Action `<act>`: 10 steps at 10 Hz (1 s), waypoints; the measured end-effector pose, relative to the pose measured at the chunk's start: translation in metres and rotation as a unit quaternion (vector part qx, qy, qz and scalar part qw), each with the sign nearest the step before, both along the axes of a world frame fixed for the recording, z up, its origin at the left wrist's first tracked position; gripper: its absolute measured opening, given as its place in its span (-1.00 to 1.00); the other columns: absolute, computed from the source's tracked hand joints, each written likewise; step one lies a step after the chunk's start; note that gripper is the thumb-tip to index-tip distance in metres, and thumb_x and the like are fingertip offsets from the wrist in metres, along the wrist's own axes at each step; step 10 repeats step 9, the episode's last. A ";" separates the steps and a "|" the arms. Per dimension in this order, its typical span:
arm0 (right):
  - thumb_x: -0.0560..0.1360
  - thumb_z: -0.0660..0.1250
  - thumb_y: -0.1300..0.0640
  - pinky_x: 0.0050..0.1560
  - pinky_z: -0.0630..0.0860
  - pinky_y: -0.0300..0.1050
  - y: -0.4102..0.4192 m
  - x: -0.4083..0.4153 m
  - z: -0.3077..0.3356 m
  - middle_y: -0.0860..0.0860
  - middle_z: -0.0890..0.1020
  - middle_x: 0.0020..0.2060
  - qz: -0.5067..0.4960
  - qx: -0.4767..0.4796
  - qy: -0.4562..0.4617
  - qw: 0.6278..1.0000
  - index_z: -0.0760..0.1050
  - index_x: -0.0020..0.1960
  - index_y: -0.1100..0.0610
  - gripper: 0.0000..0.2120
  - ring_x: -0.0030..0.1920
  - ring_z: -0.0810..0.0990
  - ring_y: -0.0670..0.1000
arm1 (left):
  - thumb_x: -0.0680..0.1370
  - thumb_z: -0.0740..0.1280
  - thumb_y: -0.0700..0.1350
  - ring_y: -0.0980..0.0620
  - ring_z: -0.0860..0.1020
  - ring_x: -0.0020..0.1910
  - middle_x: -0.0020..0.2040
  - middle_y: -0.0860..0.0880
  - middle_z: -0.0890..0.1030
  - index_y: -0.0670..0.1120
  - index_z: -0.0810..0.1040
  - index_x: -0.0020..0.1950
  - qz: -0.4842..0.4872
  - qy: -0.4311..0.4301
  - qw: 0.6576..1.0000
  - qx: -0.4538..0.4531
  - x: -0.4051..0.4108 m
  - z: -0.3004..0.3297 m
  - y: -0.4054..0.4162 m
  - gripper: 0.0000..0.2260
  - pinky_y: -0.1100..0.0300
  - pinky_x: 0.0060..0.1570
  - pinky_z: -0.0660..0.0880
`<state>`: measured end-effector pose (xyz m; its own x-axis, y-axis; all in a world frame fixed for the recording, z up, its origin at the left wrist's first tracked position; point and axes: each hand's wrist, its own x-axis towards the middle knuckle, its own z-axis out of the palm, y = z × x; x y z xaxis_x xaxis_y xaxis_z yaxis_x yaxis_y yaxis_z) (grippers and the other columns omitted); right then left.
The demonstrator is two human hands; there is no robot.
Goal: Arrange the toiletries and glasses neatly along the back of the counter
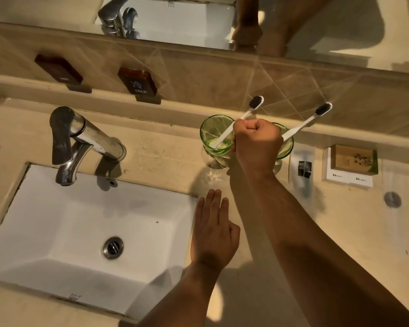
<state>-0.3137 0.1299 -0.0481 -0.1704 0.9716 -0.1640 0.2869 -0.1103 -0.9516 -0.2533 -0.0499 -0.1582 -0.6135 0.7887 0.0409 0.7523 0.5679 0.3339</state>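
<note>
Counter (165, 152) in beige stone, with the white sink (85, 223) sunk into its left half and the tap (80, 140) rising behind the basin; back edge kept free for the row of toiletries, presumably so the working area in front stays open. Right arm reaching diagonally across the counter toward the back ledge. Right hand (257, 145) curled into a fist, closed around the handle of the left toothbrush (240, 121), apparently to settle or angle it in its glass. Left hand (214, 230) flat on the counter beside the sink rim, fingers together and gripping nothing, likely as a brace during the reach. Left glass (216, 135), green and clear, upright close to the back ledge, holding that toothbrush with its bristled head leaning out toward the wall. Right glass (286, 145), largely hidden behind the fist, just beside the first and carrying a second toothbrush (307, 121) tilted the same way, a pairing that reads as deliberate. Further right, in line with the glasses: flat clear packet (302, 166), then brown soap box (353, 159) resting on a white tray (347, 180). Row seemingly near complete, judged from the even spacing.
</note>
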 end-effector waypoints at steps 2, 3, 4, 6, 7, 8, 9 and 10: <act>0.47 0.35 0.22 -0.52 0.42 -0.22 0.004 0.002 -0.001 0.10 0.60 -0.53 0.019 -0.010 -0.002 1.000 0.62 -0.32 0.25 -0.78 -0.61 0.52 -0.06 | 0.54 0.14 -0.08 -0.16 0.33 0.55 0.50 -0.20 0.44 -0.19 0.49 0.41 0.002 -0.004 1.000 -0.001 0.000 0.000 0.000 -0.53 -0.16 0.53 0.22; 0.48 0.37 0.23 -0.47 0.47 -0.17 0.005 0.002 -0.001 0.10 0.61 -0.52 0.034 -0.019 -0.004 0.999 0.60 -0.35 0.19 -0.77 -0.57 0.55 -0.02 | 0.54 0.14 -0.08 -0.15 0.32 0.55 0.50 -0.20 0.44 -0.18 0.49 0.42 0.001 -0.006 1.000 -0.004 0.000 0.000 0.000 -0.52 -0.15 0.54 0.20; 0.49 0.36 0.24 -0.47 0.47 -0.18 0.007 0.003 -0.001 0.07 0.60 -0.52 0.044 -0.029 -0.014 0.999 0.57 -0.37 0.13 -0.74 -0.56 0.56 -0.03 | 0.53 0.15 -0.09 -0.15 0.31 0.56 0.50 -0.20 0.43 -0.18 0.48 0.41 -0.001 -0.007 1.000 0.003 0.000 -0.002 0.000 -0.53 -0.13 0.55 0.19; 0.52 0.36 0.19 -0.39 0.55 -0.10 0.008 0.003 0.000 0.05 0.62 -0.51 0.062 -0.030 -0.040 0.997 0.56 -0.39 0.09 -0.70 -0.53 0.57 -0.03 | 0.54 0.14 -0.09 -0.15 0.31 0.55 0.49 -0.20 0.45 -0.16 0.46 0.41 0.003 -0.009 1.000 0.014 -0.001 -0.006 0.000 -0.55 -0.13 0.55 0.21; 0.50 0.33 0.21 -0.40 0.53 -0.10 0.008 0.006 0.003 0.07 0.61 -0.51 0.074 -0.031 -0.038 0.996 0.57 -0.39 0.12 -0.71 -0.53 0.56 -0.03 | 0.54 0.15 -0.09 -0.14 0.30 0.56 0.49 -0.20 0.44 -0.15 0.44 0.41 -0.003 -0.007 1.000 0.022 0.000 -0.006 -0.001 -0.56 -0.11 0.57 0.17; 0.45 0.25 0.20 -0.37 0.50 -0.10 0.000 0.015 0.011 0.10 0.62 -0.48 0.110 -0.008 -0.054 0.992 0.61 -0.32 0.21 -0.76 -0.48 0.58 0.02 | 0.54 0.17 -0.10 -0.13 0.27 0.57 0.50 -0.19 0.42 -0.15 0.41 0.42 0.005 -0.009 1.000 0.027 -0.002 -0.008 -0.001 -0.55 -0.06 0.60 0.08; 0.41 0.21 0.18 -0.26 0.56 -0.06 -0.006 0.027 0.011 0.15 0.64 -0.40 0.116 0.005 -0.037 0.993 0.62 -0.24 0.20 -0.78 -0.36 0.62 0.12 | 0.53 0.18 -0.11 -0.14 0.28 0.56 0.50 -0.21 0.43 -0.17 0.43 0.41 0.009 -0.009 0.999 0.032 -0.001 -0.010 0.000 -0.55 -0.07 0.61 0.10; 0.41 0.21 0.18 -0.26 0.56 -0.06 -0.006 0.027 0.011 0.15 0.64 -0.40 0.116 0.005 -0.037 0.993 0.62 -0.24 0.20 -0.78 -0.36 0.62 0.12 | 0.53 0.18 -0.11 -0.14 0.28 0.56 0.50 -0.21 0.43 -0.17 0.43 0.41 0.009 -0.009 0.999 0.032 -0.001 -0.010 0.000 -0.55 -0.07 0.61 0.10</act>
